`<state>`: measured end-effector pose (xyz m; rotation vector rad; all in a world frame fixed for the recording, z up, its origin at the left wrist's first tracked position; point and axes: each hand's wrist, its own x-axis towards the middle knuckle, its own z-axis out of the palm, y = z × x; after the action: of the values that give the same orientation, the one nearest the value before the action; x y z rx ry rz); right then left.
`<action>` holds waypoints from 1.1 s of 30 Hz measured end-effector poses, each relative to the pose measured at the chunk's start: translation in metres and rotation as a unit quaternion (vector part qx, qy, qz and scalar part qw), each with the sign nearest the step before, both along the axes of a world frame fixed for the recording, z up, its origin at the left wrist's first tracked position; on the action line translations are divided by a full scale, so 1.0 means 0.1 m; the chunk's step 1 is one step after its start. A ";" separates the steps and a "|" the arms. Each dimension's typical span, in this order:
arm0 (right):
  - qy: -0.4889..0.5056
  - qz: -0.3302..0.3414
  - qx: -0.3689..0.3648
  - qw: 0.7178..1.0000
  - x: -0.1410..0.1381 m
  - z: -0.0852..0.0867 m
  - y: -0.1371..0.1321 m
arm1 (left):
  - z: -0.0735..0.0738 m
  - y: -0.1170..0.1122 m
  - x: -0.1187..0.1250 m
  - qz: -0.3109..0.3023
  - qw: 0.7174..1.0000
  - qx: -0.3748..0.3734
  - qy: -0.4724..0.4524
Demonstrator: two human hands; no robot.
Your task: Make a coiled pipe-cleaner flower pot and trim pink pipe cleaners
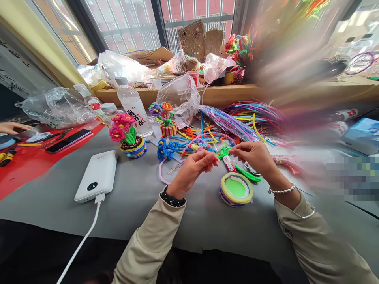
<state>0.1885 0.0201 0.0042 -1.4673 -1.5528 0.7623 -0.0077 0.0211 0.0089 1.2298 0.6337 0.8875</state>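
Left: a blue-and-yellow pot [134, 152] contains dark brown fill, green leaves and pink flowers [122, 125]. Behind it stands a capped clear bottle [133, 108]. To its right, a striped pot [168, 130] holds multicoloured flowers [167, 107]. Centre: the left hand [195, 170] has thumb and fingers drawn together; any held item cannot be determined. The green fuzzy piece [224, 152] lies between the hands. Nearer, a round container [237, 200] shows a green base. Right: the right hand [254, 157] has its fingertips beside the green fuzzy piece; contact cannot be determined.
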 end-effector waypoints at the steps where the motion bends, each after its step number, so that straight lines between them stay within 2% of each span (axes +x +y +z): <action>1: 0.048 0.010 -0.030 0.998 -0.01 0.01 -0.01 | -0.01 0.00 0.00 0.004 1.000 -0.006 -0.001; 4: 0.165 0.044 -0.105 0.980 -0.05 0.07 -0.02 | -0.02 0.02 0.01 0.027 1.000 -0.013 0.004; 7: 0.208 0.066 -0.143 0.965 -0.05 0.11 -0.04 | -0.04 0.03 0.02 0.042 0.999 -0.018 0.003; 10: 0.173 0.061 -0.144 0.972 -0.03 0.13 -0.05 | -0.05 0.04 0.02 0.044 0.999 -0.019 0.000; 15: 0.058 0.005 -0.073 0.996 0.01 0.12 -0.05 | -0.05 0.04 0.01 0.042 0.999 -0.015 0.004; 17: 0.071 0.004 -0.069 0.995 0.01 0.10 -0.03 | -0.05 0.04 0.01 0.042 0.999 -0.013 0.008; 21: 0.172 0.031 -0.107 0.979 -0.02 0.06 0.02 | -0.05 0.04 0.01 0.043 0.999 -0.012 0.018; 23: 0.192 0.042 -0.126 0.972 -0.04 0.05 0.04 | -0.06 0.05 0.02 0.044 0.999 -0.012 0.022; 26: 0.130 0.035 -0.124 0.983 -0.02 0.04 0.04 | -0.05 0.04 0.02 0.049 0.998 -0.012 0.029; 30: 0.002 -0.004 -0.024 1.000 0.04 -0.02 0.09 | -0.04 0.04 0.03 0.054 0.998 -0.017 0.037; 33: -0.007 0.014 -0.001 1.000 0.05 -0.08 0.16 | -0.05 0.03 0.02 0.048 0.998 -0.019 0.032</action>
<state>0.1939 0.0357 -0.0039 -1.4580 -1.5861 0.7724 -0.0054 0.0245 0.0040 1.2051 0.7643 0.9149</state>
